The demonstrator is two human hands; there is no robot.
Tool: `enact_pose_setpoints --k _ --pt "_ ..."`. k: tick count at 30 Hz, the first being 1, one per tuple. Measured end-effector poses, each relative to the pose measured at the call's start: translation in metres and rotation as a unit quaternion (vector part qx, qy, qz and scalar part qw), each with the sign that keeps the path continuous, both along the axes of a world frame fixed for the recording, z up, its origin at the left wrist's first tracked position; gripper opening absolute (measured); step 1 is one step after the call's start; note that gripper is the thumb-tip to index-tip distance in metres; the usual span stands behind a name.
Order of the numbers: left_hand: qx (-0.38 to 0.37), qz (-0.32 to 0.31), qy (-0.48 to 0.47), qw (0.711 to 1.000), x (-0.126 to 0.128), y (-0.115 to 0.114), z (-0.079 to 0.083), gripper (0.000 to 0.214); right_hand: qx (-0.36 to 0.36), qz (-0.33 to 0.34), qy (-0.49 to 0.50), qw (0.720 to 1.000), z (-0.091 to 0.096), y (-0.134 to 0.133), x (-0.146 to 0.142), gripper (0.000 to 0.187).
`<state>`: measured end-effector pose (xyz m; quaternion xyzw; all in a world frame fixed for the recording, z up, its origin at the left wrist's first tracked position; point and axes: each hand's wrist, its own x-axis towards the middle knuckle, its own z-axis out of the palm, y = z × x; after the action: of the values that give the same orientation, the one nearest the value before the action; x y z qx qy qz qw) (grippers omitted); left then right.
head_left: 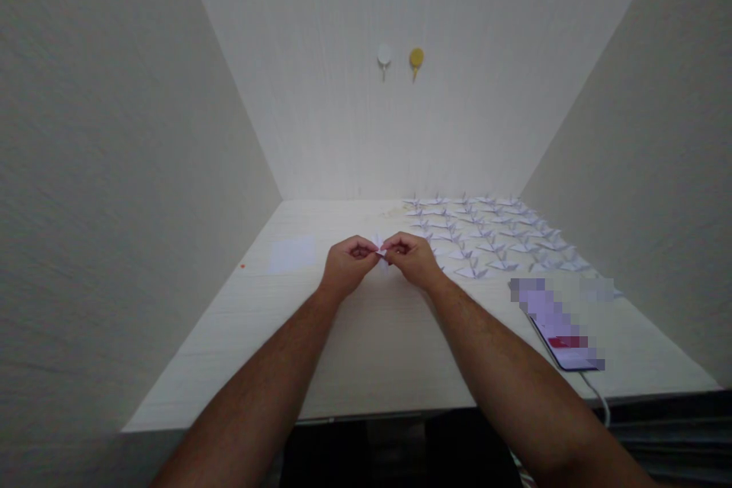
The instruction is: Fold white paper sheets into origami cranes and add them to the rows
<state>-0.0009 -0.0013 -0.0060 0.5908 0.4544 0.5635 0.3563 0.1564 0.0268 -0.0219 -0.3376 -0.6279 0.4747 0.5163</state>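
Between the fingertips of both hands is a small piece of folded white paper, mostly covered by the fingers. My left hand pinches it from the left, thumb against fingers. From the right, my right hand pinches it the same way. The two hands nearly meet above the middle of the table. Right of my right hand, several folded white paper cranes stand in rows. A flat stack or sheet of white paper lies to the left of my left hand.
The pale table has walls on three sides. A phone, partly blurred out, lies at the right with a white cable running over the front edge. A white hook and a yellow hook are on the back wall.
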Motion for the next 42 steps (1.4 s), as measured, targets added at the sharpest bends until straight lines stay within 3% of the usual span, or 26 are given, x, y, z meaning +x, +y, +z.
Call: enact_pose_setpoints --k 12,18,29,34,42 --pt "0.048 0.082 0.072 0.993 0.001 -0.003 -0.006 0.010 -0.016 -0.015 0.004 1.000 0.004 -0.001 -0.001 0.020" --pt "0.028 0.091 0.037 0.995 0.007 -0.008 0.002 0.008 -0.014 -0.048 -0.042 0.998 0.007 -0.003 -0.002 0.019" --pt "-0.011 0.108 0.033 0.994 0.011 -0.007 0.000 0.013 -0.051 -0.096 -0.039 0.993 0.021 -0.013 -0.006 0.015" --pt "-0.024 0.116 0.023 0.993 0.014 -0.008 0.002 0.011 -0.055 -0.122 -0.046 0.990 0.019 -0.015 -0.009 0.012" --pt "-0.067 0.104 -0.017 0.992 0.019 -0.006 0.001 0.009 -0.074 -0.100 0.024 0.992 0.010 -0.010 -0.013 0.020"
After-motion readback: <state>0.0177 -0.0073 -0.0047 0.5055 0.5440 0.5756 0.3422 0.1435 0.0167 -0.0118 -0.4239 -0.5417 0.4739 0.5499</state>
